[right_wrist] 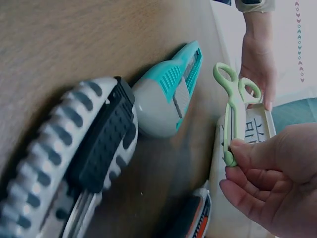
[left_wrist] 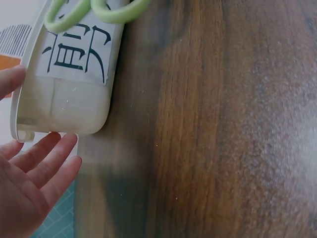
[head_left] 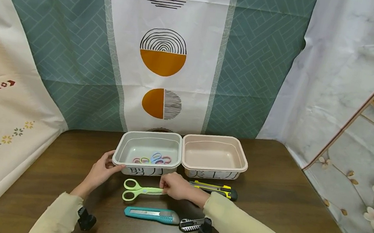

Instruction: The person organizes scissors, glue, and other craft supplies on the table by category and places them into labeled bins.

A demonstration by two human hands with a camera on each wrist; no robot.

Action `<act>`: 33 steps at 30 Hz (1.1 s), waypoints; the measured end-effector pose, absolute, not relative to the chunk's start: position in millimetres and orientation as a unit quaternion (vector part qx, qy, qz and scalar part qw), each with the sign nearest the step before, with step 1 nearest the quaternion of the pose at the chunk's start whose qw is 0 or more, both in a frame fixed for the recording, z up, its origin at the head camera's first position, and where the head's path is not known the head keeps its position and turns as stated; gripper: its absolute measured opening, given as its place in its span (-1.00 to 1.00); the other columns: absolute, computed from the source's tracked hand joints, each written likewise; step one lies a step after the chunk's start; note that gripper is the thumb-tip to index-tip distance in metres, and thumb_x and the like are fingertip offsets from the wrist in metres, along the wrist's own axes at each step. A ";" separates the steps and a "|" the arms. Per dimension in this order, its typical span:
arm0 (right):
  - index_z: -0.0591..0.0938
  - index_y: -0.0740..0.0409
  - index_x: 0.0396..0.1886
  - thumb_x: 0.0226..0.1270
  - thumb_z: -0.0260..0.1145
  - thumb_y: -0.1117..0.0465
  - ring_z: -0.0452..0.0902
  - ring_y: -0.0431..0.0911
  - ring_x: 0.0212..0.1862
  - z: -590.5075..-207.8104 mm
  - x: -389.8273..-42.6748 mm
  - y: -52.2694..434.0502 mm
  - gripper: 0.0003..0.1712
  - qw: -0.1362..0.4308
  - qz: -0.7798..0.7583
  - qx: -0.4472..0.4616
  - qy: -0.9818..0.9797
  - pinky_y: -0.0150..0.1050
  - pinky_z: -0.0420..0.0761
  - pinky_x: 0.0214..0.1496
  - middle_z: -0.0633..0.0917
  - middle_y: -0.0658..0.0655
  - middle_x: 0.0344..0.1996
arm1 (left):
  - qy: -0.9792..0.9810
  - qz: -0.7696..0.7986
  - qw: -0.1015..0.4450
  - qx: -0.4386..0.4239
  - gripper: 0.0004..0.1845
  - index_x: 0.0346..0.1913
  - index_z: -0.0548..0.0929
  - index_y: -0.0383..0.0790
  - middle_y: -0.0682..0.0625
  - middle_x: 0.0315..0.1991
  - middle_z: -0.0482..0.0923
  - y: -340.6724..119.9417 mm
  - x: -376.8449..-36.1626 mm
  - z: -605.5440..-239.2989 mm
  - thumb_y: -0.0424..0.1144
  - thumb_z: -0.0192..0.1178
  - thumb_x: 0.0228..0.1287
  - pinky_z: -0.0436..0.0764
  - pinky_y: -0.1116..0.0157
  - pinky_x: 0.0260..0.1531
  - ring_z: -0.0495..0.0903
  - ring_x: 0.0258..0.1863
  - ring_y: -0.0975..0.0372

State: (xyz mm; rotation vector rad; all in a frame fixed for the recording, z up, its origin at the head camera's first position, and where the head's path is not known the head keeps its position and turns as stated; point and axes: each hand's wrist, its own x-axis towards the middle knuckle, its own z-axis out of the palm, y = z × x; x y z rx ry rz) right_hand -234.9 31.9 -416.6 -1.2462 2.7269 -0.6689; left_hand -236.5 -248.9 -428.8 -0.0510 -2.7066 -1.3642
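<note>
Head view looks down; wrist views (close) share green scissors.

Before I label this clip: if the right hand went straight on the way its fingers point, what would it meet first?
Probably the grey bin's labelled front wall: the right hand, pinching the green scissors, points left and slightly toward it. Depth is unclear.

Pink bin, teal cutter – yellow cutter, patterned curtain.
</note>
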 end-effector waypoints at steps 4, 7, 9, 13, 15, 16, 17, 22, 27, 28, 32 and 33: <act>0.57 0.13 -0.54 0.01 0.34 0.39 0.39 -0.31 -0.51 -411.8 -234.7 38.1 -0.87 0.024 -0.224 -0.414 0.882 -0.50 0.37 -0.40 0.55 -0.06 -0.62 | -0.891 -0.450 0.054 -0.013 -0.24 0.29 0.14 -0.35 -0.37 0.02 0.46 -248.3 -236.2 -429.8 -0.10 0.25 0.14 0.51 0.25 -0.24 0.53 -0.11 -0.01; 0.57 0.12 -0.51 0.04 0.33 0.39 0.38 -0.31 -0.51 -404.7 -234.7 41.7 -0.89 0.019 -0.228 -0.415 0.880 -0.48 0.37 -0.40 0.56 -0.06 -0.61 | -0.891 -0.451 0.052 -0.014 -0.25 0.29 0.14 -0.36 -0.38 0.02 0.46 -247.8 -234.9 -429.3 -0.10 0.24 0.15 0.52 0.22 -0.24 0.53 -0.11 -0.03; 0.57 0.14 -0.49 0.06 0.32 0.39 0.37 -0.30 -0.53 -398.5 -235.4 43.7 -0.90 0.015 -0.232 -0.419 0.878 -0.46 0.37 -0.41 0.56 -0.05 -0.62 | -0.891 -0.451 0.054 -0.018 -0.25 0.29 0.14 -0.37 -0.38 0.02 0.46 -247.5 -233.8 -429.1 -0.11 0.24 0.15 0.52 0.23 -0.25 0.54 -0.11 -0.03; 0.56 0.19 -0.48 0.08 0.29 0.43 0.36 -0.30 -0.53 -386.4 -238.7 46.3 -0.90 0.006 -0.246 -0.423 0.872 -0.44 0.39 -0.40 0.57 -0.02 -0.60 | -0.890 -0.452 0.055 -0.025 -0.25 0.30 0.12 -0.38 -0.39 0.01 0.45 -247.2 -232.6 -428.4 -0.13 0.23 0.16 0.52 0.26 -0.27 0.53 -0.12 -0.03; 0.55 0.19 -0.48 0.10 0.27 0.44 0.35 -0.29 -0.53 -382.1 -241.9 46.8 -0.89 0.006 -0.252 -0.419 0.872 -0.44 0.38 -0.40 0.57 -0.01 -0.59 | -0.889 -0.453 0.057 -0.027 -0.25 0.30 0.12 -0.39 -0.38 0.01 0.46 -247.4 -232.9 -428.1 -0.13 0.23 0.16 0.52 0.29 -0.27 0.54 -0.12 -0.02; 0.54 0.18 -0.47 0.12 0.26 0.44 0.36 -0.30 -0.52 -380.3 -243.6 46.9 -0.89 0.003 -0.254 -0.418 0.872 -0.44 0.39 -0.40 0.57 -0.01 -0.58 | -0.889 -0.454 0.058 -0.027 -0.25 0.30 0.13 -0.39 -0.38 0.01 0.46 -247.5 -233.2 -428.2 -0.12 0.23 0.16 0.51 0.29 -0.27 0.54 -0.12 -0.02; 0.54 0.18 -0.47 0.12 0.25 0.45 0.35 -0.29 -0.53 -378.6 -245.6 46.8 -0.89 0.003 -0.257 -0.415 0.873 -0.43 0.38 -0.41 0.57 0.00 -0.57 | -0.889 -0.454 0.059 -0.027 -0.24 0.30 0.13 -0.39 -0.38 0.01 0.46 -247.6 -233.4 -428.4 -0.12 0.23 0.16 0.51 0.30 -0.27 0.54 -0.12 -0.01; 0.53 0.18 -0.47 0.13 0.23 0.46 0.30 -0.26 -0.54 -371.1 -254.6 46.3 -0.88 -0.003 -0.264 -0.405 0.875 -0.42 0.35 -0.42 0.55 0.00 -0.57 | -0.889 -0.452 0.062 -0.031 -0.24 0.29 0.14 -0.39 -0.37 -0.01 0.48 -249.0 -235.0 -430.5 -0.12 0.24 0.15 0.51 0.33 -0.29 0.55 -0.14 0.01; 0.54 0.18 -0.46 0.11 0.23 0.46 0.27 -0.25 -0.54 -367.9 -262.1 46.3 -0.88 -0.008 -0.259 -0.398 0.880 -0.41 0.33 -0.42 0.55 0.00 -0.56 | -0.888 -0.453 0.069 -0.031 -0.25 0.29 0.14 -0.36 -0.35 -0.01 0.48 -250.6 -237.6 -431.6 -0.11 0.24 0.15 0.51 0.32 -0.28 0.54 -0.13 0.00; 0.55 0.18 -0.46 0.12 0.23 0.46 0.28 -0.25 -0.54 -367.9 -263.2 46.4 -0.89 -0.006 -0.258 -0.395 0.882 -0.41 0.33 -0.42 0.56 0.00 -0.55 | -0.889 -0.452 0.068 -0.031 -0.25 0.29 0.14 -0.36 -0.36 0.00 0.48 -250.7 -237.5 -431.5 -0.11 0.24 0.15 0.51 0.30 -0.27 0.54 -0.13 -0.01; 0.55 0.19 -0.45 0.13 0.23 0.44 0.32 -0.24 -0.52 -367.2 -266.6 46.9 -0.91 0.000 -0.259 -0.387 0.885 -0.40 0.37 -0.40 0.58 0.03 -0.53 | -0.890 -0.450 0.062 -0.031 -0.24 0.29 0.13 -0.38 -0.38 0.01 0.46 -250.4 -236.5 -432.0 -0.09 0.23 0.16 0.52 0.27 -0.26 0.54 -0.12 -0.02; 0.56 0.20 -0.45 0.13 0.23 0.45 0.34 -0.23 -0.51 -366.7 -267.6 46.8 -0.91 0.000 -0.263 -0.386 0.884 -0.39 0.38 -0.39 0.59 0.04 -0.52 | -0.890 -0.451 0.061 -0.031 -0.24 0.29 0.12 -0.38 -0.38 0.02 0.46 -250.4 -236.3 -432.2 -0.09 0.23 0.16 0.52 0.27 -0.26 0.53 -0.11 -0.02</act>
